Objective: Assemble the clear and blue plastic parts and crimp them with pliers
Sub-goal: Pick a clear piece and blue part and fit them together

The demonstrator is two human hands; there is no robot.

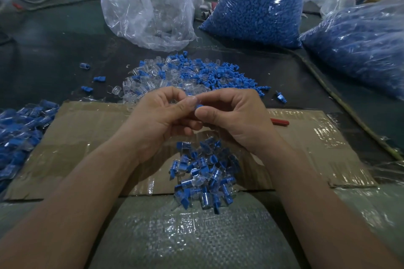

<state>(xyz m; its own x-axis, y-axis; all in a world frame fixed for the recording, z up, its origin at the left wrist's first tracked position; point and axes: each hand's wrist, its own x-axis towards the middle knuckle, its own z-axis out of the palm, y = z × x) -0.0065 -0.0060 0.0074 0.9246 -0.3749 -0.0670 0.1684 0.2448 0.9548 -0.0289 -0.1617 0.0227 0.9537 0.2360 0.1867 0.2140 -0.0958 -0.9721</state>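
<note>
My left hand [161, 116] and my right hand [231, 116] meet above the cardboard sheet [87, 137]. My left fingers pinch a clear plastic part [192, 99], mostly hidden by the fingertips. Pinched in my right thumb and fingers is a small blue plastic part [199, 106], touching the clear one. A heap of loose clear and blue parts [192, 76] lies just beyond the hands. Below the hands sits a pile of joined clear-and-blue pieces [203, 172]. A red handle, probably the pliers [281, 122], pokes out from behind my right hand.
A clear bag holding clear parts [148, 6] stands at the back, with two bags of blue parts [258, 4] [358, 50] to its right. More joined pieces [19, 133] lie at the left edge. A woven sack [192, 236] lies nearest me.
</note>
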